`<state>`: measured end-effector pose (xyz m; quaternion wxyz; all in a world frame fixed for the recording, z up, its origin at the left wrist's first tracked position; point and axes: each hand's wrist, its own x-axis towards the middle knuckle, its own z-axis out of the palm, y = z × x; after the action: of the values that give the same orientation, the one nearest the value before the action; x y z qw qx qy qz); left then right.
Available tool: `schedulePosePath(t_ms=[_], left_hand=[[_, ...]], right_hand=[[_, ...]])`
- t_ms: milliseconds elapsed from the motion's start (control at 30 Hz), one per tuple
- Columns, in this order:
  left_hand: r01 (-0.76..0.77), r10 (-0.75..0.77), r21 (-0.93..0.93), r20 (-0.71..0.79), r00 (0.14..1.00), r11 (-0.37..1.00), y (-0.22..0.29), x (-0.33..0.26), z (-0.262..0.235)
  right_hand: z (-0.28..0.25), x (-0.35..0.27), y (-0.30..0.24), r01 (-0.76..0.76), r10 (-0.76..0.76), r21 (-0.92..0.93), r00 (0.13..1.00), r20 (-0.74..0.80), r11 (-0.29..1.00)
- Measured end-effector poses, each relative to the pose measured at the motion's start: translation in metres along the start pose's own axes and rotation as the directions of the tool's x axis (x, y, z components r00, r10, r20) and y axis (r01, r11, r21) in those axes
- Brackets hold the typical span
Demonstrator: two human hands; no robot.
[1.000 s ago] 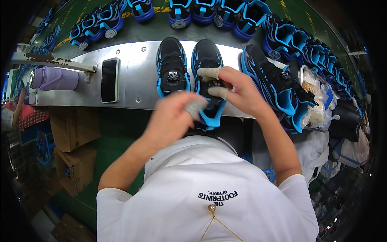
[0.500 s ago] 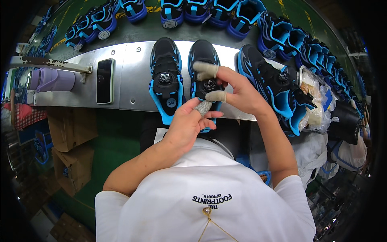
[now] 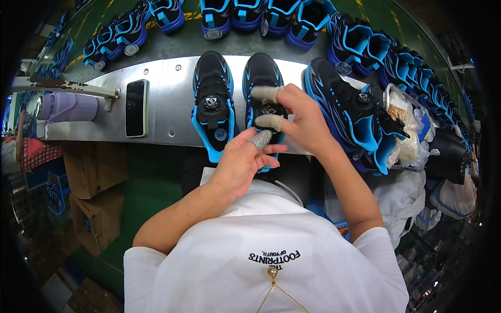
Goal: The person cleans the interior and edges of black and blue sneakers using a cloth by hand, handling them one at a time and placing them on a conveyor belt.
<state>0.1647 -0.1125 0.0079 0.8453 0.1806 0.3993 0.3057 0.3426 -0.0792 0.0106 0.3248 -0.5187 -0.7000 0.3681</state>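
Two black sneakers with bright blue trim lie on the metal bench, toes pointing away from me. The left-hand sneaker (image 3: pixel 213 78) stands untouched, its round dial and open collar showing. Over the other sneaker (image 3: pixel 262 68), my right hand (image 3: pixel 300 115) has its thumb and forefinger, both in pale finger covers, spread on either side of the dial (image 3: pixel 271 110). My left hand (image 3: pixel 237 159) grips that sneaker around its tongue and collar, with a grey cover on one digit. Its grip is partly hidden by its own fingers.
More sneakers (image 3: pixel 339 99) lean together on the right, beside a tray of plastic-wrapped items (image 3: pixel 409 125). A phone (image 3: pixel 136 108) and a lilac bottle (image 3: pixel 70 107) are on the left, near a metal bar (image 3: pixel 62 86). Several sneakers (image 3: pixel 308 26) line the green surface beyond.
My right hand has shifted slightly left and closer to the dial. The left hand stays at the collar. The view has tilted a little.
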Motion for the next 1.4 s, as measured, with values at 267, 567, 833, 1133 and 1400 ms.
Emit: schedulePosePath(t_ms=[267,567,833,1133,1400], left_hand=[[0.054,-0.072,0.297,0.052,0.996,0.953,0.031,-0.015,-0.002],[-0.349,0.637,0.937,0.261,0.726,0.013,0.073,0.01,-0.061],[-0.39,0.507,0.912,0.278,0.816,0.127,0.088,0.024,-0.078],[-0.341,0.566,0.939,0.305,0.766,-0.045,0.09,0.023,-0.078],[-0.512,0.484,0.859,0.443,0.755,0.012,0.087,0.02,-0.081]], right_hand=[[-0.001,-0.001,0.007,-0.025,0.021,0.084,0.999,0.048,0.996],[-0.019,0.008,0.011,-0.093,0.112,0.212,0.99,-0.082,0.973],[-0.012,0.014,0.005,-0.153,0.167,0.271,0.985,-0.03,0.95],[-0.008,0.025,0.0,-0.156,0.152,0.206,0.988,0.037,0.966],[0.001,0.035,-0.003,-0.111,0.101,0.223,0.993,0.058,0.968]])
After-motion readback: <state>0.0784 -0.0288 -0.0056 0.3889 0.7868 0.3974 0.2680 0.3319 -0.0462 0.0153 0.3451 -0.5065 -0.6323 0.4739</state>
